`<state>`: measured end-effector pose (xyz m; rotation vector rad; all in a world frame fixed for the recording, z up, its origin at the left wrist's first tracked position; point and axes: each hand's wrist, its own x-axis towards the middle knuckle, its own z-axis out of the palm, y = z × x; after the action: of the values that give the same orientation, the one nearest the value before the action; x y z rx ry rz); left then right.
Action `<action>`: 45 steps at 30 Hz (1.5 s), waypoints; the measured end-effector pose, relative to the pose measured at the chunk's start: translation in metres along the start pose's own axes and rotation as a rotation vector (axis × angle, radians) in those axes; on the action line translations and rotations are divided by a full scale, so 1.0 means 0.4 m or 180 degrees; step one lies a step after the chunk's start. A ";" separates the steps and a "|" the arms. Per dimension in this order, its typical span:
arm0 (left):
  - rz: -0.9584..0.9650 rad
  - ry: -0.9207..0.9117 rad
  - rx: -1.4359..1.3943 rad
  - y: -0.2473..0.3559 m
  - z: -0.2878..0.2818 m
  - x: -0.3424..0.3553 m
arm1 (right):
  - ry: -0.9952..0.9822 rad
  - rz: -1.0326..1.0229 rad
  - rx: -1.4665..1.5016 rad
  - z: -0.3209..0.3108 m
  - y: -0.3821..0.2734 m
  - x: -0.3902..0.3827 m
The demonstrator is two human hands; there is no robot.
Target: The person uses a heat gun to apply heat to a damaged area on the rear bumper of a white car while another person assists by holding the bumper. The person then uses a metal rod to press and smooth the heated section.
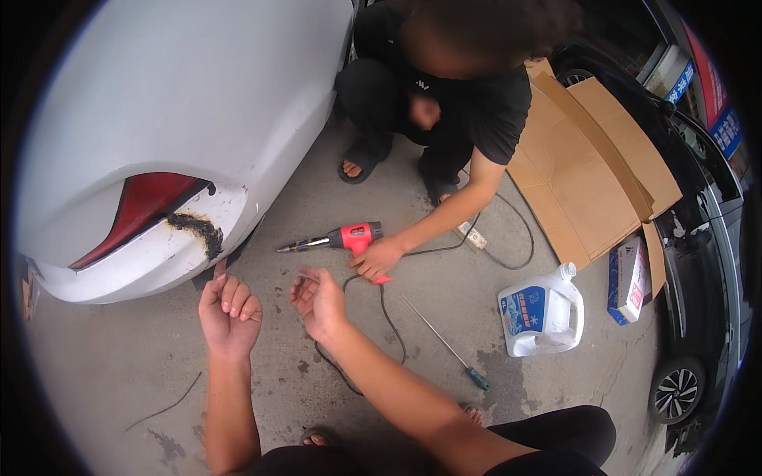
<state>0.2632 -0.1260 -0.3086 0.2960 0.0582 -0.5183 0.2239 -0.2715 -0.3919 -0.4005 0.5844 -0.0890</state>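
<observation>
My left hand [230,316] is raised just below the edge of a white car bumper [143,274]. Its index finger points up at the bumper while the others curl in, and nothing shows in it. Whether the fingertip touches the bumper I cannot tell. A blackened, burnt crack [198,230] runs down from a red lamp [147,210] in the bumper. To the right, my right hand [319,305] hovers with loosely bent fingers, slightly blurred and without anything visible in it. Beyond it, a crouching co-worker's hand [379,258] grips a red heat gun [357,236], its nozzle toward the bumper.
A white jug [544,312] stands at right, near a long screwdriver [456,353] on the concrete. Cables [401,317] loop beside the heat gun to a power strip [471,236]. Opened cardboard [575,166], a small box [631,279] and a dark car [698,317] are farther right.
</observation>
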 end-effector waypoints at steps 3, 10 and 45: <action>-0.0052 -0.0111 -0.0043 -0.011 0.001 0.007 | -0.0664 -0.0182 -0.0389 0.135 -0.041 0.045; 0.0122 0.0046 0.0052 -0.017 -0.001 0.004 | -0.0894 0.0217 -0.1090 0.271 -0.047 0.019; 0.0326 0.0500 0.0300 -0.044 0.002 0.023 | -0.0559 0.0079 -0.0004 0.302 -0.026 0.050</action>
<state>0.2623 -0.1452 -0.3138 0.4295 0.1705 -0.3960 0.3076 -0.2436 -0.3066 -0.3976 0.4163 -0.0292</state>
